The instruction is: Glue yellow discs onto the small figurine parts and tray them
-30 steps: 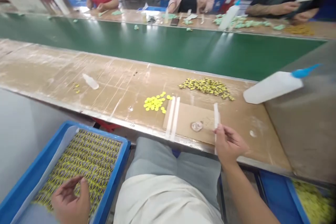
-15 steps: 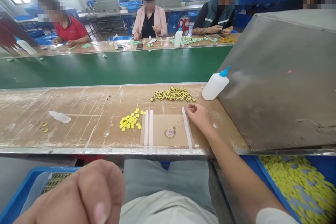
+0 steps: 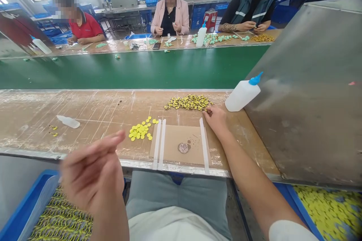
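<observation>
My right hand (image 3: 217,119) is at the near right edge of a pile of small yellow-and-black pieces (image 3: 188,102), thumb and fingers pinched together. Whatever lies between those fingertips is too small to make out. Raised in front of the table's near edge, my left hand (image 3: 92,175) is slightly blurred, its fingers stretched out and the thumb apart, with nothing seen in it. Yellow discs (image 3: 139,131) lie in a loose heap left of a cardboard sheet (image 3: 177,135). On the cardboard, between white tape strips, is a small round clear dish (image 3: 183,148) beside dark stains.
A white bottle with a blue nozzle (image 3: 242,96) leans by a large metal box (image 3: 313,94) at right. A smaller bottle (image 3: 68,121) lies at left. Bins of yellow-and-black pieces (image 3: 62,214) and yellow parts (image 3: 330,211) flank my legs. Beyond a green belt (image 3: 147,67), several people work.
My left hand has moved away from the camera toward the table, and its curled fingers have straightened. My right hand has shifted slightly forward to the pile's edge. The view has tilted.
</observation>
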{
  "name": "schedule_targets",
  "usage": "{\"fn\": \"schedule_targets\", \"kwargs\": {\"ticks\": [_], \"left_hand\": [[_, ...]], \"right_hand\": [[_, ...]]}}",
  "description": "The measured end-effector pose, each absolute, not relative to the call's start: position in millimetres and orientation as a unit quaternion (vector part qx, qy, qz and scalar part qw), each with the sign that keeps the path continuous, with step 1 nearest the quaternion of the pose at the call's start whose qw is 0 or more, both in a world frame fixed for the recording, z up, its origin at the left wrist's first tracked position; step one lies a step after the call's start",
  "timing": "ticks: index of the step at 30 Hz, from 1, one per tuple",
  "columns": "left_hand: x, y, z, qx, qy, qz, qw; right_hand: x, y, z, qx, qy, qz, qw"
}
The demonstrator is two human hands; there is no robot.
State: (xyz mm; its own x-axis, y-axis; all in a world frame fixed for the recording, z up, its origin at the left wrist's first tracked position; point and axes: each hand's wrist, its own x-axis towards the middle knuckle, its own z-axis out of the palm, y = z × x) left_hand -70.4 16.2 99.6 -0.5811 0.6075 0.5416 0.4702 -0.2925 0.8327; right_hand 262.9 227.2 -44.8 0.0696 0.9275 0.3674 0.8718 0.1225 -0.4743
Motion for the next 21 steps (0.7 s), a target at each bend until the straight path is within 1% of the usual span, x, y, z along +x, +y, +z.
{"fn": "schedule_targets", "kwargs": {"ticks": [1, 3, 6, 9, 13, 16, 21], "left_hand": [[-73.3, 27.4, 85.6, 0.464, 0.6, 0.648, 0.077], [-87.6, 44.0, 49.6, 0.484, 0.649, 0.575, 0.12], [-115.8, 55.3, -3.7, 0.483, 0.726, 0.476, 0.114], [-131.8, 58.6, -33.1, 0.499, 0.746, 0.427, 0.109], [-133.5, 66.1, -39.1, 0.51, 0.762, 0.393, 0.069], [-132.4, 70.8, -36.1, 0.515, 0.76, 0.391, 0.064], [-132.6, 73.0, -34.7, 0.505, 0.764, 0.397, 0.057]], "right_hand": [[263.8, 225.6, -46.3, -0.656, -0.684, 0.045, 0.317], [265.4, 223.0, -48.5, -0.646, -0.688, 0.049, 0.328], [266.4, 221.4, -49.2, -0.634, -0.688, 0.053, 0.348], [267.5, 223.5, -48.5, -0.629, -0.682, 0.054, 0.37], [270.1, 228.2, -49.2, -0.629, -0.675, 0.07, 0.379], [270.5, 228.1, -49.6, -0.634, -0.665, 0.095, 0.384], [267.5, 224.5, -44.5, -0.632, -0.624, 0.138, 0.438]]}}
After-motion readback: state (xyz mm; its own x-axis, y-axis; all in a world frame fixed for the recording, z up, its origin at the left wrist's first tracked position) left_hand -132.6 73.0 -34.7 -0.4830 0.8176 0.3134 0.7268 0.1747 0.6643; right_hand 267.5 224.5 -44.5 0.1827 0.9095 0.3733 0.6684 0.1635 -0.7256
